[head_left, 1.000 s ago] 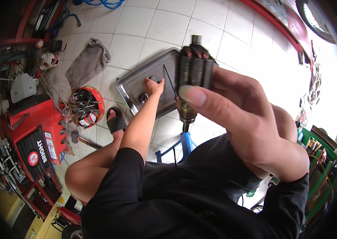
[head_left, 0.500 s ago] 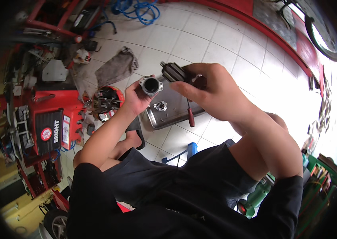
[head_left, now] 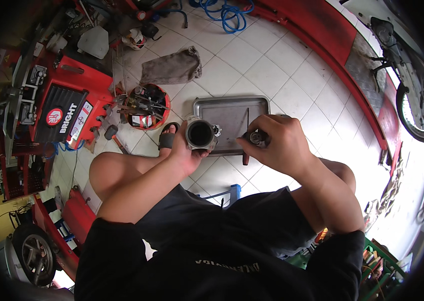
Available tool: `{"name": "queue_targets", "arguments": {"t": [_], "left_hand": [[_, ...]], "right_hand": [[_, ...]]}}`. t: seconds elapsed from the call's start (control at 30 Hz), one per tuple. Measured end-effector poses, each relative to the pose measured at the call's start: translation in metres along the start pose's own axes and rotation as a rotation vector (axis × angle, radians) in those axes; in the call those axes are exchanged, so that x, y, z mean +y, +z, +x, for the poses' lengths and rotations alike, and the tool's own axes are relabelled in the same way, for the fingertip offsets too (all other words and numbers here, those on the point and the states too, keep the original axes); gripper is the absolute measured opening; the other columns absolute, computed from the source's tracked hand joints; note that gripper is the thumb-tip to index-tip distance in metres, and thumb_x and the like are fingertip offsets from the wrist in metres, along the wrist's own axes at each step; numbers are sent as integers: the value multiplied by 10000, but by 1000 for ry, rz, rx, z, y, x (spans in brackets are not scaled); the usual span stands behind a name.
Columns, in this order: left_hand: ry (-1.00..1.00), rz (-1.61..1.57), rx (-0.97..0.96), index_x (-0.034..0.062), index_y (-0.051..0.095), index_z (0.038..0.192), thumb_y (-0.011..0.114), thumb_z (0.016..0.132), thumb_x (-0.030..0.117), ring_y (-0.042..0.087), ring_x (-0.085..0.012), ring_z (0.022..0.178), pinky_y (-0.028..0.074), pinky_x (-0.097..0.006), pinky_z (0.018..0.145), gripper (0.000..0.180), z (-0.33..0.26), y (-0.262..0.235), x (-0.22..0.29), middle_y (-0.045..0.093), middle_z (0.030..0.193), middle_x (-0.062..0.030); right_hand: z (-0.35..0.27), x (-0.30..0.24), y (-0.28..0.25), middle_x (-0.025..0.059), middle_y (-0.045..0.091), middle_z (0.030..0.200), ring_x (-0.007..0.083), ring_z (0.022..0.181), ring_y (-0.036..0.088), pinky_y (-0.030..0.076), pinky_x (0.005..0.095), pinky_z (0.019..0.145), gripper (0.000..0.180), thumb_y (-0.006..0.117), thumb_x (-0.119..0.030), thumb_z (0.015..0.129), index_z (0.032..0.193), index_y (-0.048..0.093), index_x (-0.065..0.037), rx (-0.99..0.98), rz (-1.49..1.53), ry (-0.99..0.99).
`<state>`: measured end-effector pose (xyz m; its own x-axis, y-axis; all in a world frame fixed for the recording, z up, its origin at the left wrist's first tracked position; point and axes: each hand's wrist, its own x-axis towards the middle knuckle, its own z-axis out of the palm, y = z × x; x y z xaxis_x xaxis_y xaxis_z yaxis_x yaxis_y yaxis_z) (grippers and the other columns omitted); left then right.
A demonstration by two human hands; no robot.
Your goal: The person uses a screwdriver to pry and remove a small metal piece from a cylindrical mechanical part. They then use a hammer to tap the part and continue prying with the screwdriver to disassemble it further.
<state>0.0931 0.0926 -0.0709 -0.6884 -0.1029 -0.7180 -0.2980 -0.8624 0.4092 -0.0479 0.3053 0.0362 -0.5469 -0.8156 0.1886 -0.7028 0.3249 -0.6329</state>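
Presumably fitting-up: your left hand [head_left: 187, 156] grips a hollow cylinder [head_left: 201, 133]; at its three o'clock, your right hand [head_left: 283, 138] pinches a shafted part [head_left: 257, 137]. Joining them would need aligned axes.

The bare left hand [head_left: 188, 157] curls in a firm grip, its bare forearm [head_left: 147, 188] slanting inward from a bent elbow. Just beside it, the bare right hand [head_left: 283, 143] pinches with thumb pointing inward, its bare forearm [head_left: 330, 188] angled toward the middle.

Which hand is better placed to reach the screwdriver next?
Right, I'd judge: the right hand, though holding a dark metal part, is nearer the screwdriver; the left hand holds the hollow cylinder.
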Motion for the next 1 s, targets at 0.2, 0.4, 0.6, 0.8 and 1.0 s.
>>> {"name": "queue_targets", "arguments": {"t": [0.2,0.4,0.6,0.8,1.0], "left_hand": [[-66,120,92,131,632,997,413,1025,475,594,-185,552,392,-291,430,408,17,8,-23,666,767,-56],[-38,161,55,121,624,1011,402,1040,446,575,-150,568,393,-281,444,395,13,27,-18,650,763,-43],[-20,140,17,125,609,1027,392,1042,443,576,-123,626,401,-277,478,385,13,28,-20,642,807,-17],[-73,74,120,161,600,1036,355,1053,444,560,-80,637,359,-258,467,375,5,38,-21,647,843,11],[-83,-11,-45,147,606,1191,319,1050,518,651,-158,981,543,-360,798,489,21,-1,-31,665,1106,-52]], "right_hand": [[12,3,6,55,673,657,246,573,690,541,338,516,244,848,-194,742,857,673,-69,162,37,-122],[28,-1,14,55,676,663,213,567,690,532,315,499,253,866,-164,734,876,682,-65,259,163,-192],[35,-11,27,57,659,655,207,536,661,514,300,497,242,877,-114,698,842,690,-66,227,110,-403],[35,-14,41,35,630,652,195,527,631,489,304,485,288,877,-147,673,883,698,-66,217,58,-432],[34,-22,16,26,579,628,195,490,571,448,289,471,379,883,-252,665,912,695,-35,190,60,-434]]}}
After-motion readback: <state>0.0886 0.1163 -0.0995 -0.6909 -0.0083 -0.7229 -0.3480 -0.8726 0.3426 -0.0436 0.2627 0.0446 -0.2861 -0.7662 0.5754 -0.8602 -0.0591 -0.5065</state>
